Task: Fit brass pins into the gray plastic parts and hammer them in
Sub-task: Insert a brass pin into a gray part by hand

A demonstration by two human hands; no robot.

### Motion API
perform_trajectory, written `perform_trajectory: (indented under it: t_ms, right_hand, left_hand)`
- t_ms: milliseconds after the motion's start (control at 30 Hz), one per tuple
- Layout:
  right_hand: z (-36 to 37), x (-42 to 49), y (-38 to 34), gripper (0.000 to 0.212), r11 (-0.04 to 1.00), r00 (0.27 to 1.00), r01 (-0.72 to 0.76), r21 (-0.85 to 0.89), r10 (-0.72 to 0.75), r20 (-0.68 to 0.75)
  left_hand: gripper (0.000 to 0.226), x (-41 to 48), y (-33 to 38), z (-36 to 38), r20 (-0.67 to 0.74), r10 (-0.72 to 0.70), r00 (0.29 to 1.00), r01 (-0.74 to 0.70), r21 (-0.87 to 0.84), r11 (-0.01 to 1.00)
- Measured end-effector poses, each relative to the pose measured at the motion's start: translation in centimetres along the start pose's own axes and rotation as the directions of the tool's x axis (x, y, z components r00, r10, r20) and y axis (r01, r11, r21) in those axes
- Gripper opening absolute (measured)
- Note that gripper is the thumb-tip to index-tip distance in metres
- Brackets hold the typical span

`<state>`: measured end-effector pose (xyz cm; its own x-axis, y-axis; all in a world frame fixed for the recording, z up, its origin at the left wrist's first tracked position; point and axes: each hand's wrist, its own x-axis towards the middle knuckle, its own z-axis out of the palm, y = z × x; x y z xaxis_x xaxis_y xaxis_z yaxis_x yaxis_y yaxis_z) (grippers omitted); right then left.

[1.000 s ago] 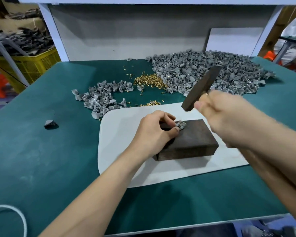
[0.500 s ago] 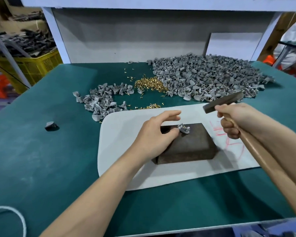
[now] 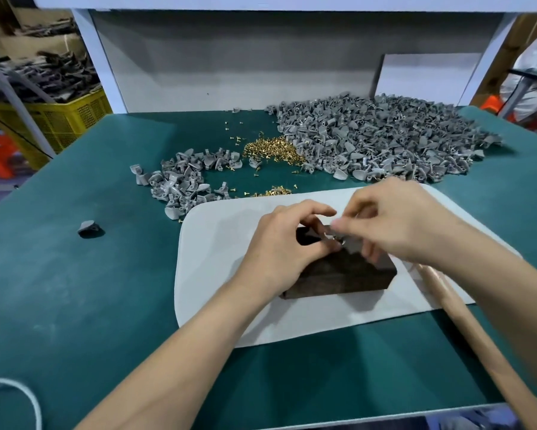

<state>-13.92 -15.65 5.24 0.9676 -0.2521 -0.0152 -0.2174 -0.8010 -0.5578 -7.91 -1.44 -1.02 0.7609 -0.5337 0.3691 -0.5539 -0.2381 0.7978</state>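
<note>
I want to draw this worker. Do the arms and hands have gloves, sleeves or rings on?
No. The left hand and right hand are bare: no gloves, and no rings show on the fingers. The arms are uncovered too, as far as the picture reaches: no sleeves, watch or bracelet.

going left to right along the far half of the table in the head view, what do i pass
lone gray part → small heap of gray parts → heap of brass pins → big heap of gray parts
</note>
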Motion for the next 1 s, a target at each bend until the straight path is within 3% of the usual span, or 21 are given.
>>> perform_trajectory:
  t_ms: [100,333,433,500,600,1000]
  right_hand:
    - [0.9,-0.1,-1.0,0.019,0.999,0.996,-0.027,-0.029,0.030,0.086]
    - [0.5,0.4,-2.5,0.015,0.963,0.988,-0.002,-0.270,0.043,0.147]
    - [1.0,0.2,-2.8,0.015,0.929,0.997,0.005,-0.369,0.026,0.079]
    - [1.9,-0.3,-3.0,0.004,0.884,1.000,0.009,-0.467,-0.017,-0.015]
    - [3.0,-1.1,-3.0,0.015,0.823,0.996,0.038,-0.566,-0.074,-0.040]
    - [3.2,-1.0,-3.1,0.009,0.835,0.997,0.015,-0.549,-0.053,-0.053]
  left_hand:
    - [0.040,-0.1,0.2,-0.2,0.026,-0.011,1.000,0.010,0.020,1.000]
    - [0.027,0.1,0.1,0.1,0.040,-0.048,0.998,0.046,0.055,0.997]
    - [0.018,0.1,0.0,0.3,0.047,-0.081,0.996,0.081,0.009,0.997]
    - [0.015,0.1,0.1,0.3,0.050,-0.076,0.996,0.077,-0.017,0.997]
    - [0.012,0.1,0.1,0.1,0.069,-0.057,0.996,0.059,-0.029,0.998]
    - [0.015,0.2,0.1,0.2,0.059,-0.048,0.997,0.049,-0.009,0.999]
